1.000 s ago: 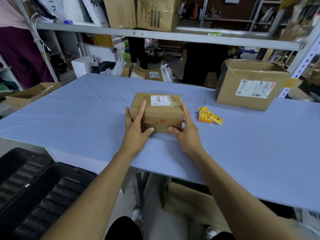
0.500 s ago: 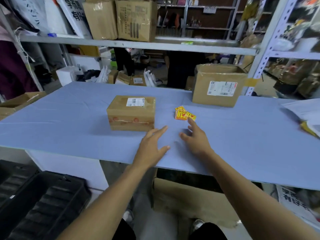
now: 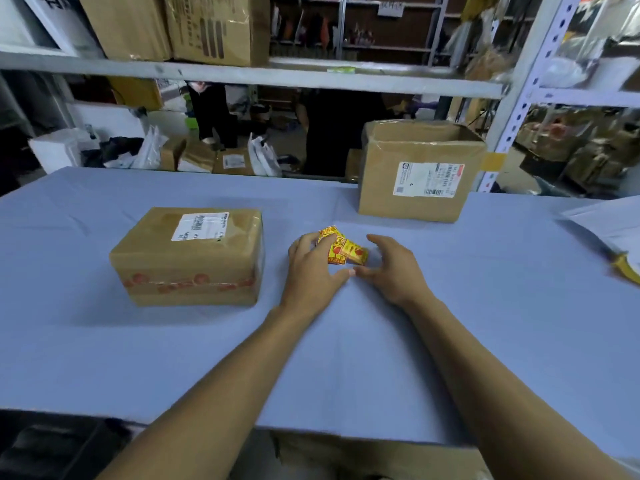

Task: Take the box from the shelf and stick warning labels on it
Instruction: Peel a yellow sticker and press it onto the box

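Labels [image 3: 341,249] in yellow and red, printed with a red pictogram and small characters too blurred to be read, lie in a small loose stack on the blue table cover [image 3: 346,358], near the centre of the view. They are flanked by both hands: the left hand [image 3: 313,270] at 9 o'clock of the stack, fingers bent and resting on its left edge, and the right hand [image 3: 394,268] at 3 o'clock, fingers half curled beside it. The thumbs nearly meet at 6 o'clock of the stack. Whether any label is actually pinched cannot be told.

The box [image 3: 188,256], closed and taped, sits on the cover at 9 o'clock of the hands, apart from them. A white shipping sticker [image 3: 201,226] with a barcode is seen on its top; the print is not legible. A band of tape with red round marks runs across its front face.

A larger open carton [image 3: 417,169] stands at 1 o'clock, with a white address slip [image 3: 427,179] edged in red, its text unreadable. White sheets [image 3: 609,223] are seen at the 3 o'clock edge.

Overhead, a grey metal shelf [image 3: 242,74] is loaded with cartons [image 3: 214,27], one bearing dark bars. Behind, a cluttered storeroom with parcels, bags and racking is visible.
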### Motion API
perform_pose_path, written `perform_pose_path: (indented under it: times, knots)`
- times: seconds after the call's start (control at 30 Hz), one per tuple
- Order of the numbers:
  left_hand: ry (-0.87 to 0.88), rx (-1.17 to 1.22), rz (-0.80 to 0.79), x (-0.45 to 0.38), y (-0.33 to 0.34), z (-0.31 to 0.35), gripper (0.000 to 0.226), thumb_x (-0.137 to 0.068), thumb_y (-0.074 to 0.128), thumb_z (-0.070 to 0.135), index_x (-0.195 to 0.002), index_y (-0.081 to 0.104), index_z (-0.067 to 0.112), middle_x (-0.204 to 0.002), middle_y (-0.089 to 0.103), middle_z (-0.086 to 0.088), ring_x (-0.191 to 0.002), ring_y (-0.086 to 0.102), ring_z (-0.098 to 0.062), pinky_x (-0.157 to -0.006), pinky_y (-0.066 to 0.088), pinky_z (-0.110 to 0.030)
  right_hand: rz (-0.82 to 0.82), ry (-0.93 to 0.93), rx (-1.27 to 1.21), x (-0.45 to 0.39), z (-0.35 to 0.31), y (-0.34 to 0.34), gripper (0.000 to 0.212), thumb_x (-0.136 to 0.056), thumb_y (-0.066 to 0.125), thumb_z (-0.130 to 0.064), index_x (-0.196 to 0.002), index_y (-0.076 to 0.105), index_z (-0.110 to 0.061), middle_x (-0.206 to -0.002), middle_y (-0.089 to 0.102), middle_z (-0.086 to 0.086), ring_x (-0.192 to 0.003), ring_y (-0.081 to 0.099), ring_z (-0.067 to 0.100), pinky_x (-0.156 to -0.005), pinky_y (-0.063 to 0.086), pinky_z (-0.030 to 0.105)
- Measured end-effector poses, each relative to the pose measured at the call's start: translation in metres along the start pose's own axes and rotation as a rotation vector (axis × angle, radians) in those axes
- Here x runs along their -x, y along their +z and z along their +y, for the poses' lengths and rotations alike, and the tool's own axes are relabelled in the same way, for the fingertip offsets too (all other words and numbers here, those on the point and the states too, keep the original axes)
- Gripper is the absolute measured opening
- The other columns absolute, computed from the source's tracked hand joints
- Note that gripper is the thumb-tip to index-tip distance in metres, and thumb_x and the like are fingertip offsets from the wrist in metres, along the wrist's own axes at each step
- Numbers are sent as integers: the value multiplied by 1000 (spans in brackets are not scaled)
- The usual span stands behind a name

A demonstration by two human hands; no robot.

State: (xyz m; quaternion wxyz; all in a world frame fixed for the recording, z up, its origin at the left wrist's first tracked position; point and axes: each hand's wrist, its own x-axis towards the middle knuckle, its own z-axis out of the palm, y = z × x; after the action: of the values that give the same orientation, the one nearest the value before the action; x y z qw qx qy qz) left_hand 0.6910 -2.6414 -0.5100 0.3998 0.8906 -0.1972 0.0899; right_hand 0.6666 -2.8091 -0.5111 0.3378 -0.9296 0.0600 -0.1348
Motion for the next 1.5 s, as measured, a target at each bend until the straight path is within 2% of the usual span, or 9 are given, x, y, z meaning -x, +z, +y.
perform_pose_path:
  times: [0.23,0.5,0.6,0.77,0.83,0.93,1.07,1.3,1.5]
  knots:
    - [9,44,39,-23,6,-10,67,-76,80,29,-137,55,21,-139,47,-7,-134,37,-24,-107,27,-23,-37,-78,-10,-27,7,7,73,-79,78,-36,-143,46,-20,-126,68,-3,-122,57,23,-97,45,39]
    - [-49,222,82,0,-8,-5,46,-81,75,35,-122,65,19,-118,68,-3,-112,59,-16,-89,39,-19,99,-186,-111,10,-10,2,69,-79,80,-29,-140,48,-24,-113,61,-20,-118,44,10,-85,25,-5]
    - [-123,446,33,22,-20,-2,35,-81,77,27,-114,68,18,-101,73,1,-89,65,8,-76,45,-10,121,-268,-141,37,-27,8,67,-77,83,-25,-136,52,-26,-110,60,-25,-113,43,5,-88,27,-3]
    - [-167,638,6,63,-43,-6,18,-82,72,9,-95,69,21,-81,76,-4,-67,69,-6,-69,53,-25,84,-328,-149,78,-54,23,67,-73,84,-21,-134,56,-25,-123,63,-15,-113,49,1,-92,41,12]
    - [-189,644,40,79,-54,-13,14,-86,67,0,-95,69,10,-82,76,-9,-69,70,-11,-71,56,-30,3,-268,-270,92,-68,27,67,-74,85,-21,-134,56,-23,-126,62,-13,-106,57,1,-85,47,14]
    - [-224,677,66,102,-75,-25,13,-89,64,0,-97,67,9,-89,76,-17,-77,70,-21,-81,57,-44,-7,-139,-446,107,-91,38,35,-82,78,-18,-114,66,-23,-98,72,-11,-77,66,0,-72,52,20]
    - [-241,714,92,127,-99,-32,18,-90,62,-2,-97,67,14,-94,75,-17,-83,70,-24,-82,58,-42,-2,-87,-554,120,-112,56,9,-88,69,-10,-87,74,-17,-75,73,-5,-68,64,5,-68,53,29]
    - [-200,540,134,133,-99,-29,11,-89,69,14,-95,63,20,-94,72,-8,-86,70,-19,-73,58,-29,-71,-25,-631,125,-114,49,12,-89,69,-10,-79,74,-15,-73,71,14,-64,60,11,-65,51,27]
    - [-183,532,128,134,-100,-29,9,-90,67,12,-95,64,19,-87,71,-1,-82,68,-16,-72,55,-23,-98,-37,-671,126,-116,45,15,-94,60,-6,-87,73,-1,-69,70,2,-61,61,4,-61,51,16]
